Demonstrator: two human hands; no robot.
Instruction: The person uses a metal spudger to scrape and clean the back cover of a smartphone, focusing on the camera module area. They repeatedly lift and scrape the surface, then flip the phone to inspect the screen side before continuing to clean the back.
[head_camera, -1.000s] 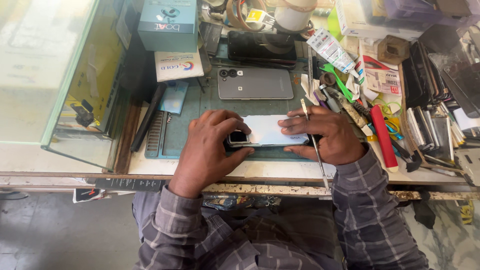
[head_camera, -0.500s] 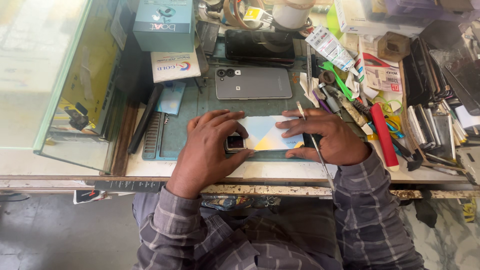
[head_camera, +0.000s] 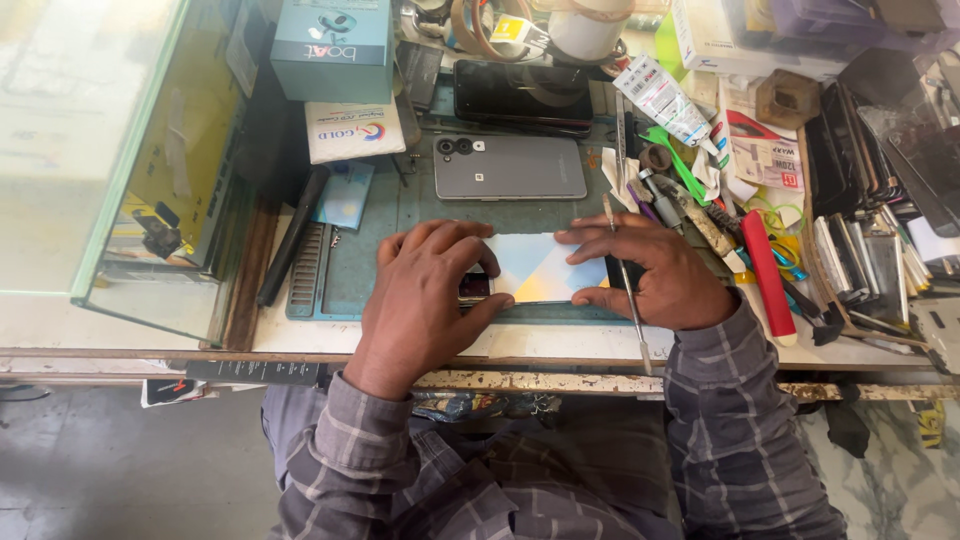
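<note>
the left hand (head_camera: 425, 295) lies palm down on the near left end of a phone (head_camera: 540, 268) that rests flat on a green work mat (head_camera: 375, 265), its fingers curled over the far edge and the thumb pressed along the near edge, so it grips that end. the phone's pale, shiny back faces up, with a dark camera patch showing just by the left thumb. the right hand (head_camera: 655, 270) clamps the phone's right end the same way, fingers spread over the far edge, thumb on the near side, and a thin metal pry tool (head_camera: 625, 290) runs between its fingers, pointing near and far. just beyond the phone, on the same mat, lies a grey phone (head_camera: 510, 166) face down (two camera rings at its left end). a red-handled tool (head_camera: 768, 275) sits to the right among scattered tools, and a teal box (head_camera: 333, 45) stands at the far left.
</note>
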